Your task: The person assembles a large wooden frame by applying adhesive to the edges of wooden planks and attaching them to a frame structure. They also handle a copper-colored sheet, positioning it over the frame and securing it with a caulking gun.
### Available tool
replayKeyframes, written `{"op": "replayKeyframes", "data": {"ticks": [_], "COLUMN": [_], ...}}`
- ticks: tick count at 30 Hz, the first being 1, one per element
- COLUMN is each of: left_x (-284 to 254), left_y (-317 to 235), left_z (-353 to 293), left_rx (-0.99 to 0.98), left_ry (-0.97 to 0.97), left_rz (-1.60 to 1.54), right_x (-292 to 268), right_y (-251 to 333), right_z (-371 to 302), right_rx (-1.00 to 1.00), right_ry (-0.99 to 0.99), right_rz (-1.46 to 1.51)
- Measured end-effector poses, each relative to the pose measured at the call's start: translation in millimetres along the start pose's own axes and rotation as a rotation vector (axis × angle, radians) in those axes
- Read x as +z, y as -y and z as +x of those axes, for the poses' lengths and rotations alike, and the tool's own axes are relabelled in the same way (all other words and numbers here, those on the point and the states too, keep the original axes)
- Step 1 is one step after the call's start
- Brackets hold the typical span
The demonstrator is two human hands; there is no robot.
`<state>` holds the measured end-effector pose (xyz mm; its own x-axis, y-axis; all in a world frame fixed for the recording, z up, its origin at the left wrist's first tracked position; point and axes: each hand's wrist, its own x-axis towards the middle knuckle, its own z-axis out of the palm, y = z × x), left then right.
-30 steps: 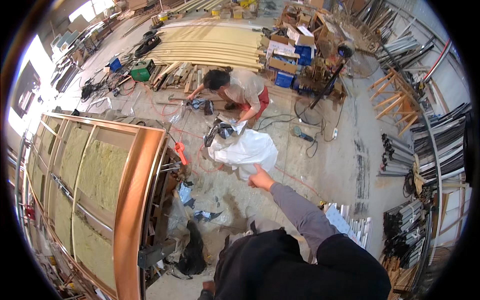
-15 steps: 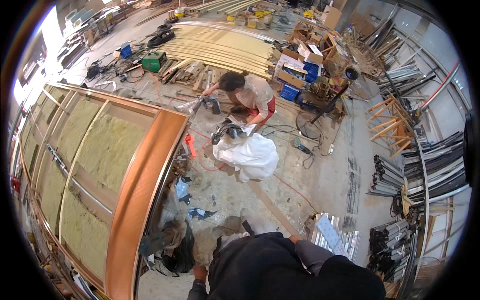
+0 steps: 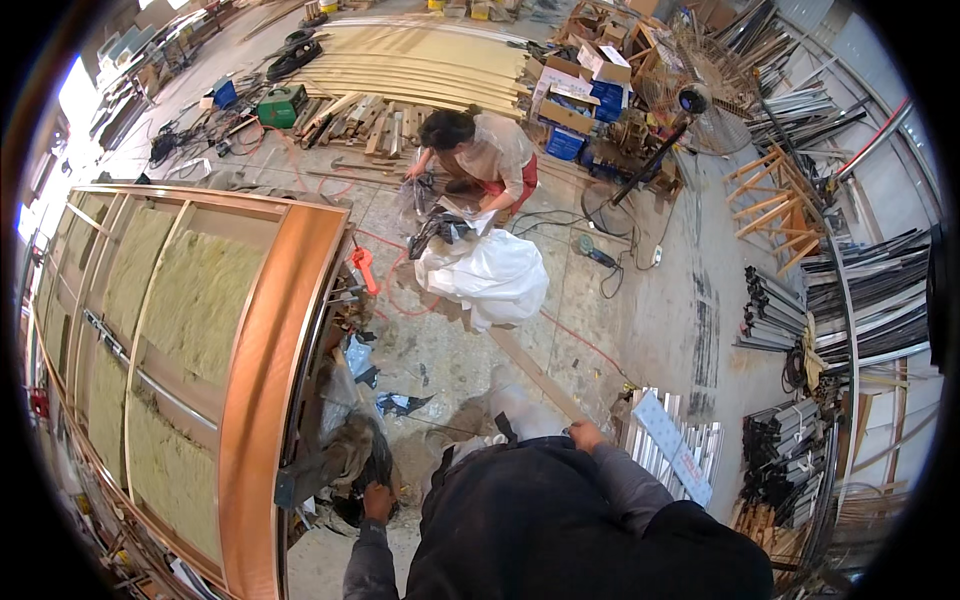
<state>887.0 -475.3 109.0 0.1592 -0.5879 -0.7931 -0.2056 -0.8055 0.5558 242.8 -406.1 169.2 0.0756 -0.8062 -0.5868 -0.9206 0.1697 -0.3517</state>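
- Noted a concrete floor (image 3: 680, 300) beneath everything, streaked dark toward the right.
- Saw a wood-framed panel at the left, packed with yellowish insulation (image 3: 200, 310) and edged with a broad copper-brown facing (image 3: 270, 410).
- Spotted a stack of pale yellow boards (image 3: 420, 75) far back, with timber offcuts (image 3: 375, 127) just in front.
- Observed a co-worker (image 3: 497, 155) crouched behind a white sack, bent over and reaching toward crumpled plastic.
- Placed the white sack (image 3: 490, 278) mid-floor, bulging, with dark plastic (image 3: 440, 235) bunched at the far side.
- Logged metal lengths (image 3: 650, 460) bundled at the right, with a pale blue strip (image 3: 672, 445) laid slantwise on top.
- Traced a flat wooden strip (image 3: 540, 375) from near the sack to the right hand.
- Marked black plastic (image 3: 378, 463) heaped low beside the panel, just beyond the left hand.
- Recorded a grinder (image 3: 600, 257) on the floor, right of the sack.
- Found the right hand (image 3: 586, 435) curled at the wooden strip's near end; could not tell whether gripping or merely above.
- Found the left hand (image 3: 377, 502) half closed against the black plastic's near edge; could not tell whether grasping any.
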Motion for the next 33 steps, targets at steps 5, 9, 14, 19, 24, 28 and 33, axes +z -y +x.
{"op": "replayKeyframes", "data": {"ticks": [5, 9, 14, 19, 24, 28, 33], "left_x": [-6, 45, 102, 135, 139, 107, 91], "left_y": [75, 37, 8, -49, -133, -115, -43], "left_z": [0, -51, -45, -26, -55, -23, 21], "left_rx": [0.51, 0.31, 0.262, 0.219, 0.18, 0.129, 0.158], "left_ry": [0.295, 0.16, -0.091, -0.126, -0.145, -0.051, -0.215], "left_rz": [1.175, 0.842, 0.621, 0.347, 0.109, 0.103, 0.081], "right_x": [-55, -44, -65, -78, -82, -79, -41], "right_y": [35, -8, -14, -27, -30, -23, -33], "right_z": [11, 32, 51, 72, 73, 60, 42], "right_rx": [0.785, 0.762, 0.739, 0.673, 0.685, 0.66, 0.636], "right_ry": [-0.092, -0.027, -0.021, -0.077, -0.096, -0.047, 0.034], "right_rz": [0.944, 0.944, 0.978, 1.004, 1.004, 0.976, 0.944]}}
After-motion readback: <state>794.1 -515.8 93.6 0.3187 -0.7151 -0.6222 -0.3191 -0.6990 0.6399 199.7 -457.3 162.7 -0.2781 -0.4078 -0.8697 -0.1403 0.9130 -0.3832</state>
